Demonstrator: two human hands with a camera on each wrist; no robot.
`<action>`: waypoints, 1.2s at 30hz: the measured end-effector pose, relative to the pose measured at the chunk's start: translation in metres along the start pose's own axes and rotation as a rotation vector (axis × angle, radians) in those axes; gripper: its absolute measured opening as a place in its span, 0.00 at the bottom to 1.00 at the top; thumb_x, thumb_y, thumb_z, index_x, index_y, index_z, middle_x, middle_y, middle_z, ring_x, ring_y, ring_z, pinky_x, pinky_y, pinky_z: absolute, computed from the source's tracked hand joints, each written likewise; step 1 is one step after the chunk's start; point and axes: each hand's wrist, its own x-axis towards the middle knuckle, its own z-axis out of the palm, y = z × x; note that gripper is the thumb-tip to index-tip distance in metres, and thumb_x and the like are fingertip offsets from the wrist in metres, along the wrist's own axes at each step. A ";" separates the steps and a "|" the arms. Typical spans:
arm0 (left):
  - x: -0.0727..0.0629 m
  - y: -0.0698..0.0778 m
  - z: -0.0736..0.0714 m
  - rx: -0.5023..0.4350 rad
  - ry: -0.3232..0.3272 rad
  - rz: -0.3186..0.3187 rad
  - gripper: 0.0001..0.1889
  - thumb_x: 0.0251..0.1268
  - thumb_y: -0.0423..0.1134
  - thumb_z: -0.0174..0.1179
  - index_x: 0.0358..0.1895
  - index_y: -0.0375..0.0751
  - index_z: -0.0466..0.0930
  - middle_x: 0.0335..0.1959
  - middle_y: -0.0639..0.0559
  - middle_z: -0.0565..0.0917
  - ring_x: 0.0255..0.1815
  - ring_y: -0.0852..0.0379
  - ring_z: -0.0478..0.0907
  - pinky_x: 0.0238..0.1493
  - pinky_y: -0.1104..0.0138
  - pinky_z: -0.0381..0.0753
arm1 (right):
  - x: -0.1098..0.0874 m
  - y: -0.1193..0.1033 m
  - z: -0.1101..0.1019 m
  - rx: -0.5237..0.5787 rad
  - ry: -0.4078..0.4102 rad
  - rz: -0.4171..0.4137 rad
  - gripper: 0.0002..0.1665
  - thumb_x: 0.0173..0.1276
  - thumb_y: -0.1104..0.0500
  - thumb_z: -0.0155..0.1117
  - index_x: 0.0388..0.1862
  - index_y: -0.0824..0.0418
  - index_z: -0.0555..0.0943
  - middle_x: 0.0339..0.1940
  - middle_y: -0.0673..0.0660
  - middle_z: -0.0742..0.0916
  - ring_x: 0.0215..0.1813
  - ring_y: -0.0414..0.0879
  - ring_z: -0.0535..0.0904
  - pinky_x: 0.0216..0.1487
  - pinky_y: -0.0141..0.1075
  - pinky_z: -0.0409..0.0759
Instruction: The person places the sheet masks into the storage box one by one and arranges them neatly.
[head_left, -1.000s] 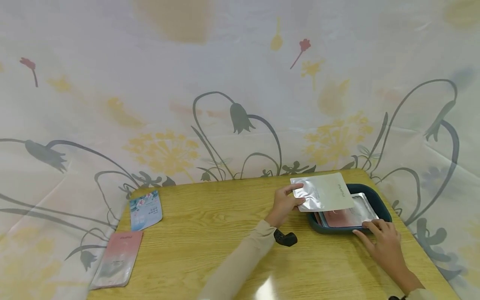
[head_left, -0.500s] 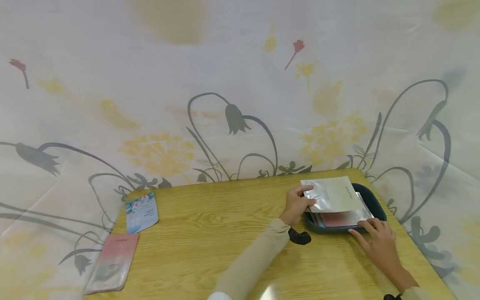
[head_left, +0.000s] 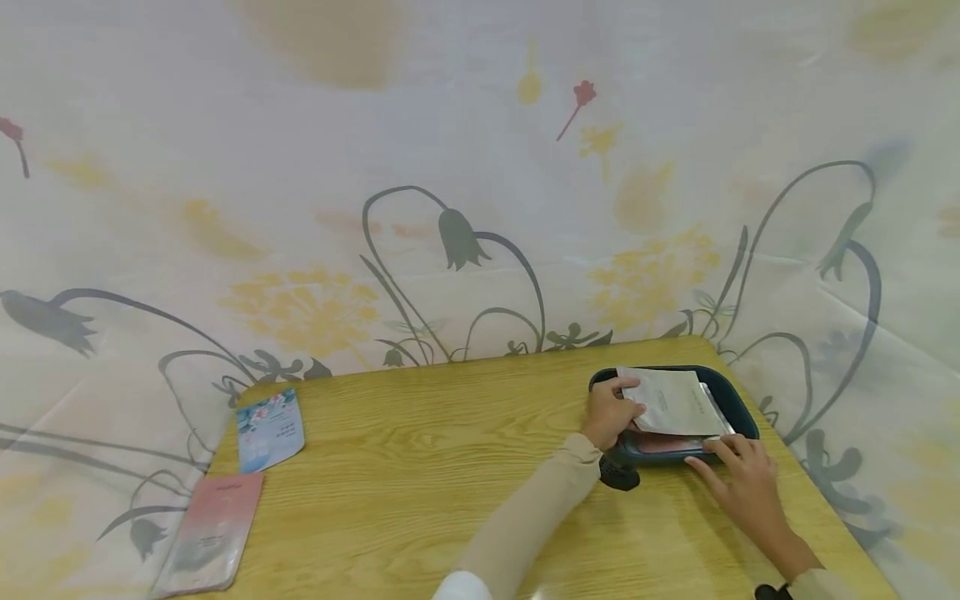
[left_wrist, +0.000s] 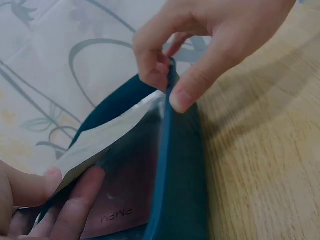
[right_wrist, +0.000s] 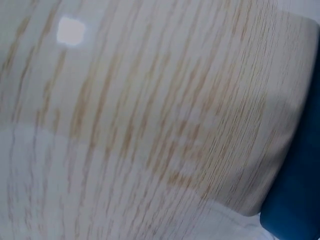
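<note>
A pale cream and silver face mask packet point(head_left: 675, 404) is pinched at its left edge between the thumb and fingers of my left hand point(head_left: 611, 412). It lies tilted over the dark teal bin point(head_left: 660, 459), low in its opening. Beneath it in the bin is a pink packet point(left_wrist: 125, 192) lettered PMPM, largely covered. My right hand point(head_left: 746, 487) grips the bin's near rim at the right, thumb outside and fingers inside, as the left wrist view shows. The right wrist view catches only tabletop and a piece of the bin point(right_wrist: 295, 200).
At the table's left side lie a blue flowered packet point(head_left: 271, 429) and, nearer, a pink-to-silver packet point(head_left: 212, 533). The bin stands at the right end of the wooden table point(head_left: 420, 467). A flower-printed cloth point(head_left: 480, 167) hangs behind and at the sides.
My left hand has moved right and down, lowering the cream packet from above the bin's left edge into its opening. My right hand keeps its hold on the rim.
</note>
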 end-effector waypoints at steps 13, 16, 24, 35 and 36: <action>0.000 -0.014 0.002 0.588 -0.078 0.096 0.16 0.45 0.26 0.70 0.41 0.37 0.85 0.39 0.49 0.83 0.43 0.53 0.73 0.35 0.73 0.76 | -0.003 -0.003 0.003 0.014 -0.020 0.014 0.22 0.32 0.62 0.79 0.30 0.58 0.81 0.33 0.57 0.77 0.37 0.60 0.69 0.30 0.61 0.66; 0.000 -0.016 0.002 0.680 -0.071 0.136 0.14 0.43 0.26 0.69 0.39 0.36 0.85 0.37 0.49 0.83 0.44 0.54 0.74 0.38 0.74 0.75 | -0.003 -0.004 0.004 0.016 -0.016 0.006 0.22 0.32 0.62 0.79 0.30 0.59 0.81 0.33 0.57 0.77 0.37 0.60 0.68 0.30 0.61 0.66; -0.002 -0.021 0.004 0.837 -0.051 0.111 0.15 0.43 0.28 0.70 0.40 0.36 0.83 0.37 0.48 0.76 0.44 0.54 0.72 0.41 0.71 0.76 | -0.003 -0.007 0.004 0.028 -0.019 0.016 0.18 0.42 0.54 0.78 0.30 0.58 0.80 0.33 0.57 0.77 0.36 0.59 0.69 0.30 0.60 0.66; -0.002 -0.009 0.004 0.906 -0.024 0.223 0.16 0.55 0.38 0.69 0.47 0.37 0.80 0.51 0.44 0.69 0.49 0.52 0.69 0.47 0.70 0.75 | -0.001 -0.002 0.001 0.020 -0.009 0.002 0.18 0.48 0.49 0.76 0.30 0.60 0.81 0.33 0.59 0.77 0.35 0.59 0.68 0.28 0.60 0.66; -0.001 -0.008 0.003 0.868 -0.029 0.242 0.15 0.56 0.37 0.68 0.46 0.36 0.80 0.48 0.45 0.70 0.46 0.53 0.69 0.45 0.71 0.75 | -0.002 -0.001 0.001 0.015 -0.009 0.003 0.18 0.48 0.50 0.76 0.30 0.60 0.81 0.33 0.59 0.77 0.35 0.60 0.69 0.28 0.60 0.67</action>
